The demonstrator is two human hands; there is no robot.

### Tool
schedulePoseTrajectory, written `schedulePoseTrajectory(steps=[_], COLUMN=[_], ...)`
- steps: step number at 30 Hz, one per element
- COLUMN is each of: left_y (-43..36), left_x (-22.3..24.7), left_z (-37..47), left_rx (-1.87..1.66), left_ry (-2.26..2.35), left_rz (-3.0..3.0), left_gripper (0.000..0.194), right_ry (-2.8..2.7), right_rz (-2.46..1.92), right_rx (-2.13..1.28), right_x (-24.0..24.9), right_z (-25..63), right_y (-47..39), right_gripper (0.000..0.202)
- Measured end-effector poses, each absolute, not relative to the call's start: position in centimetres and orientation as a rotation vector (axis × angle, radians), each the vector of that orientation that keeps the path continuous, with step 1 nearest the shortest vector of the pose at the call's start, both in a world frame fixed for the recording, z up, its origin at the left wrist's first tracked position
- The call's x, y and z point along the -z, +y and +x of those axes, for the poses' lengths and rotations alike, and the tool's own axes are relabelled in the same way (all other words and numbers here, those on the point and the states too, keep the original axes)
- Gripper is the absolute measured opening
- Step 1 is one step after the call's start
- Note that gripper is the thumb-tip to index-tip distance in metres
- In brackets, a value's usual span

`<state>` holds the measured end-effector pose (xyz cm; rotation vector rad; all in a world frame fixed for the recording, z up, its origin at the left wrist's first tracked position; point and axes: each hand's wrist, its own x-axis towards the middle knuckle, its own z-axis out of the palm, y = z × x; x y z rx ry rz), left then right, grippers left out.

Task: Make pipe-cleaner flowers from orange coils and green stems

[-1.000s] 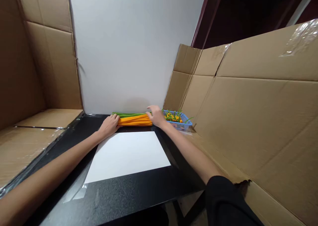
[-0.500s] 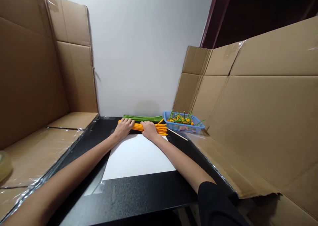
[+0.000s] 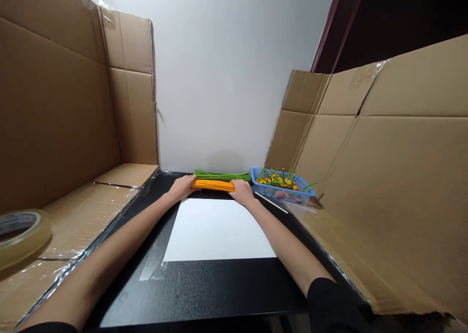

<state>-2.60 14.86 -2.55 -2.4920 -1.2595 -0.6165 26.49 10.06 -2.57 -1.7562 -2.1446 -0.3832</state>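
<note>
A bundle of orange pipe cleaners [image 3: 214,185] lies level near the back of the black table, just beyond the white sheet [image 3: 219,230]. My left hand [image 3: 183,187] is closed around its left end. Its right end is covered by my right hand [image 3: 242,188], which grips it with the fingers over the top. Behind the orange bundle rests a row of green pipe cleaners [image 3: 221,176], running along the wall. Both ends of the orange bundle are hidden by my hands.
To the right stands a blue basket [image 3: 263,190] with orange and green twisted pieces in it. A thin pale stick [image 3: 271,203] lies in front of it. A tape roll [image 3: 40,230] sits at the left, and cardboard walls [image 3: 409,177] enclose both sides.
My hands have spread apart to the two ends of the orange bundle. Loose stems that stuck out at its right end are now gathered in line. The camera view has shifted left.
</note>
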Motion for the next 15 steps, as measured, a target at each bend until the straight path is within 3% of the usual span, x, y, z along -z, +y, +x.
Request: schedulePoseTrajectory(steps=[6,15], left_y=[15.0,15.0], left_x=[2.6,2.9], left_z=[-4.2,-4.2], left_rx=[0.763,0.805], left_ry=[-1.142,-1.104], left_rz=[-2.567,-2.555], left_gripper=[0.043,0.049], right_ry=[-2.189,-1.972], right_rz=[-1.652,-1.725], right_rx=[0.337,0.446], right_x=[2.7,3.1], right_z=[27.2,26.4], right_y=[9.5,9.4], right_gripper=[0.054,0.037])
